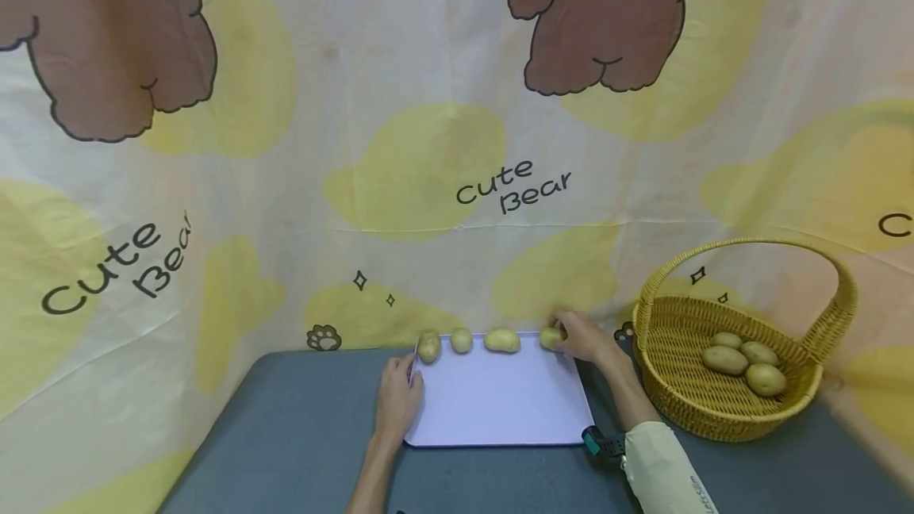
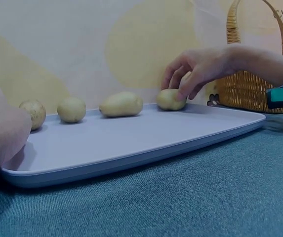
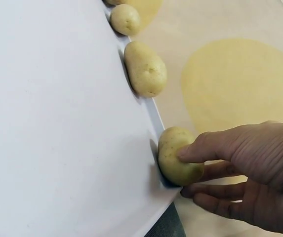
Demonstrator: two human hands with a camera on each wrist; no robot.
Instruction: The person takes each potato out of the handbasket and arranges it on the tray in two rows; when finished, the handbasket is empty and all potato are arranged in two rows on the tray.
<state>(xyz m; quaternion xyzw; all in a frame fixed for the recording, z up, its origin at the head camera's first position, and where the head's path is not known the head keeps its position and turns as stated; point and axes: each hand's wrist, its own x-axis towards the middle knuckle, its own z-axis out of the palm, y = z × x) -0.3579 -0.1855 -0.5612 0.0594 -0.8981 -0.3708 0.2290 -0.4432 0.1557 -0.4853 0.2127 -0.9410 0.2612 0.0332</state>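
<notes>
Two hands are at the tray (image 1: 500,407): your right hand (image 1: 580,337) pinches the rightmost potato (image 3: 169,144) between thumb and fingers at the far right corner, while your left hand (image 1: 400,399) rests against the left side; whether its fingers curl round the edge, I cannot tell. That potato sits right by the low edge, so letting go with an outward push could tip it over; being rounded, it may also roll back toward the middle. Along the far edge lie a long potato (image 1: 502,340), a small round potato (image 1: 461,340) and, close to your left hand, the leftmost potato (image 1: 428,346). If you lift or jerk that side, the round ones would likely roll first and knock their neighbours. Farther right on the worktop (image 1: 307,439) stands the wicker basket (image 1: 714,416), four potatoes (image 1: 724,360) inside; your right forearm (image 1: 630,389) is near it, so a quick swing back could bump it. Another person's forearm (image 1: 873,436) shows just beyond, and could nudge it too.
</notes>
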